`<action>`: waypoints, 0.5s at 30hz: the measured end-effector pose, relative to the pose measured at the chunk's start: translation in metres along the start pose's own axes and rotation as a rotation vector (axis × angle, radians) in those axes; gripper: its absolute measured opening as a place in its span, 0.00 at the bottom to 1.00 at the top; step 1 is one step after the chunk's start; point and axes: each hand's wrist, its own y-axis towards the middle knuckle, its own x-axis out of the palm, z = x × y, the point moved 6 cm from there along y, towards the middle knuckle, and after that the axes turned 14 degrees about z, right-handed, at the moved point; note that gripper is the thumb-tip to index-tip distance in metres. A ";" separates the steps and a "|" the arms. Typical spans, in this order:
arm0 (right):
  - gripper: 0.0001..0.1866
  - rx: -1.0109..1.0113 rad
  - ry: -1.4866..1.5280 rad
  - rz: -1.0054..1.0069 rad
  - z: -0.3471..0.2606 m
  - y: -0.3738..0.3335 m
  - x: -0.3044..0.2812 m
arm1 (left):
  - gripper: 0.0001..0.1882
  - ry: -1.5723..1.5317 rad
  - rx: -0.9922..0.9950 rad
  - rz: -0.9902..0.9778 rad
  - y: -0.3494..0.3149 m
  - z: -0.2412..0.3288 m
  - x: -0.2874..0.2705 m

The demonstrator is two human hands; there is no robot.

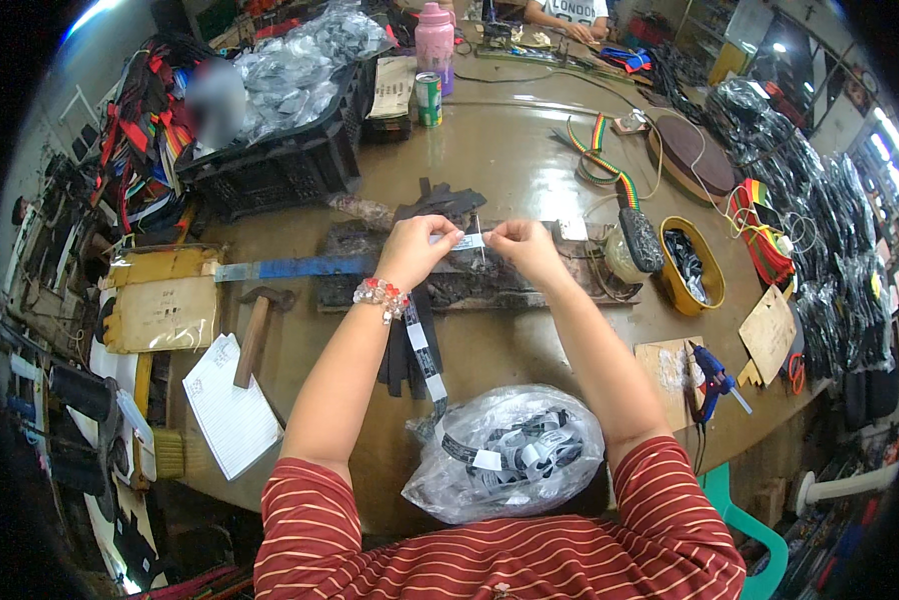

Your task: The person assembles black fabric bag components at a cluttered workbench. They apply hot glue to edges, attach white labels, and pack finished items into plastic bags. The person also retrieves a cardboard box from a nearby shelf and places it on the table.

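Both my hands meet over the dark, stained work block [355, 290] on the table. My left hand [417, 250], with a beaded bracelet at the wrist, pinches one end of a short white label strip [469, 241]. My right hand [528, 250] pinches its other end, so the strip is stretched level between my fingertips. A thin upright wire [479, 220] stands right by the strip; I cannot tell if they touch. Below my left wrist hangs a black-and-white label ribbon [426, 358], running to a clear plastic bag [560, 495] of coiled ribbon. Black strips [448, 203] lie behind my hands.
Left are a hammer [254, 342], lined paper [225, 425] and a black crate [270, 175] of plastic packets. Right are a yellow tub [715, 265], a blue glue gun [715, 382] and a large webbing roll [692, 155]. A pink bottle [435, 45] stands behind; another person's hand [580, 32] shows beyond.
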 end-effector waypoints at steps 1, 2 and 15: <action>0.07 0.008 -0.026 0.004 0.002 -0.001 0.000 | 0.14 0.033 0.032 -0.008 0.000 0.001 0.000; 0.07 0.025 -0.056 -0.010 0.005 -0.003 0.001 | 0.14 0.012 0.024 0.021 0.000 0.001 -0.003; 0.12 0.055 0.025 -0.015 -0.027 -0.016 -0.024 | 0.12 -0.203 0.010 -0.021 -0.003 0.031 0.003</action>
